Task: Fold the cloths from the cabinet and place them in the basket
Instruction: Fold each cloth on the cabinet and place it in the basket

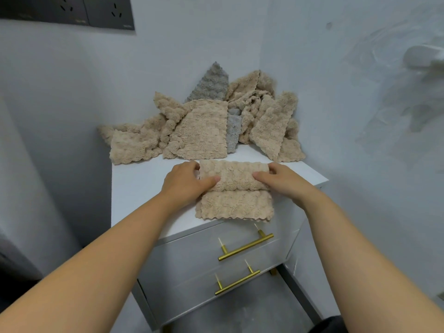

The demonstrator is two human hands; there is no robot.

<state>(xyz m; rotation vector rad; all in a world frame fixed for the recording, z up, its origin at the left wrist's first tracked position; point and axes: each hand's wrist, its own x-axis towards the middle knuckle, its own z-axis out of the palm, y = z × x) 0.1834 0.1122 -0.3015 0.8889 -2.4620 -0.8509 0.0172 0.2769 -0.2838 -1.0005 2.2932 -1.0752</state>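
Note:
A beige fluffy cloth (234, 200) lies at the front of the white cabinet top (139, 186), its far half doubled over toward me. My left hand (185, 181) pinches the fold's left end, thumb on top. My right hand (281, 180) pinches the fold's right end the same way. The cloth's near edge hangs slightly past the cabinet's front edge. No basket is in view.
A heap of unfolded beige cloths (199, 131) and a grey one (211, 85) fills the back of the cabinet top against the corner walls. Two drawers with brass handles (245, 247) face me below. Dark wall sockets (67, 10) are mounted at the upper left.

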